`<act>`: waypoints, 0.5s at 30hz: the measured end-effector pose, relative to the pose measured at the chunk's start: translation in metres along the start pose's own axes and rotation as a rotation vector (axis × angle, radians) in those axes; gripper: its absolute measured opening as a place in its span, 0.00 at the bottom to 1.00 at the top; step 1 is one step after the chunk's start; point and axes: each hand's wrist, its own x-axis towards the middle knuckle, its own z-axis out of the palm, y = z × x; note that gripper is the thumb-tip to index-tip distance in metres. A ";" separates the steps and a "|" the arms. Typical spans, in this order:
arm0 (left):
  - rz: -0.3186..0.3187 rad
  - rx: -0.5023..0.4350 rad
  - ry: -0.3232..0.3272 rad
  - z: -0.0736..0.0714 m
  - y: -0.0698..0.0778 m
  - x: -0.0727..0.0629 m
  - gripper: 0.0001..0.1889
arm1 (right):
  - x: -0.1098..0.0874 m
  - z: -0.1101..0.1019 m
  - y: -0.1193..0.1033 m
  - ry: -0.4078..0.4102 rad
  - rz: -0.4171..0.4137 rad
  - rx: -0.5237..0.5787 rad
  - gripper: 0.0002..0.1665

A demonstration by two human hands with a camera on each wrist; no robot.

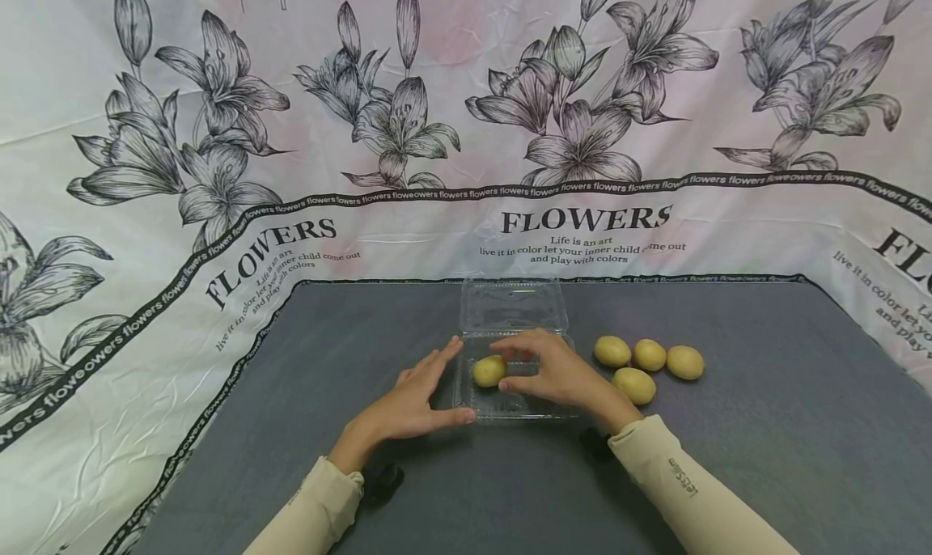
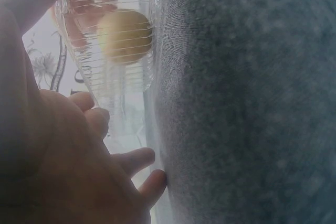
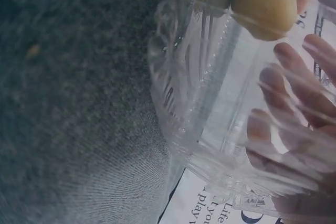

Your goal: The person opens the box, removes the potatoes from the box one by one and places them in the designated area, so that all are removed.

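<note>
A clear plastic clamshell box [image 1: 517, 409] stands on the table with its lid [image 1: 513, 306] raised at the back. Inside its left half lies one small yellow potato [image 1: 489, 371], seen through the ribbed wall in the left wrist view. My right hand [image 1: 549, 369] is over the box, thumb and fingers spread beside the potato's right side. In the right wrist view its fingers [image 3: 272, 85] are apart from the potato [image 3: 265, 6]. My left hand [image 1: 408, 401] is at the box's left side, fingers extended, thumb near the front left corner.
Several more yellow potatoes [image 1: 635, 386] lie grouped on the grey table [image 1: 764, 450] to the right of the box. A white flower-printed cloth [image 1: 429, 239] hangs behind the table. Dark wrist devices [image 1: 382, 484] show under both forearms.
</note>
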 end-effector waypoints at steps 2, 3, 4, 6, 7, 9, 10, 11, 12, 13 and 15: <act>0.000 -0.003 0.002 0.000 0.000 0.000 0.57 | 0.001 -0.001 0.000 -0.006 -0.001 -0.005 0.33; -0.002 -0.003 0.002 0.000 0.000 0.000 0.57 | 0.001 -0.001 0.000 -0.010 0.002 -0.004 0.33; -0.001 -0.005 0.003 0.000 0.000 0.000 0.57 | 0.001 -0.001 0.000 -0.014 0.003 -0.003 0.33; 0.001 -0.007 0.005 0.001 0.000 0.000 0.57 | 0.002 -0.002 -0.001 -0.024 0.010 -0.004 0.33; 0.002 -0.008 0.005 0.001 0.000 0.000 0.57 | 0.002 -0.002 -0.001 -0.028 0.013 -0.005 0.33; 0.002 -0.009 0.003 0.000 0.000 0.000 0.57 | 0.003 -0.001 -0.001 -0.035 0.022 -0.002 0.33; 0.002 -0.009 0.002 0.000 0.000 -0.001 0.57 | 0.004 -0.001 -0.001 -0.038 0.025 -0.001 0.32; 0.003 -0.008 0.001 0.000 0.000 -0.001 0.57 | 0.004 0.000 -0.001 -0.040 0.028 -0.002 0.32; 0.002 -0.007 0.000 0.000 0.000 -0.001 0.57 | 0.004 0.000 0.000 -0.041 0.029 -0.002 0.32; 0.001 -0.007 -0.001 0.000 -0.001 -0.001 0.57 | 0.004 0.001 0.000 -0.042 0.032 0.000 0.32; 0.001 -0.006 -0.001 0.000 -0.001 -0.001 0.57 | 0.005 0.001 0.000 -0.042 0.034 0.001 0.32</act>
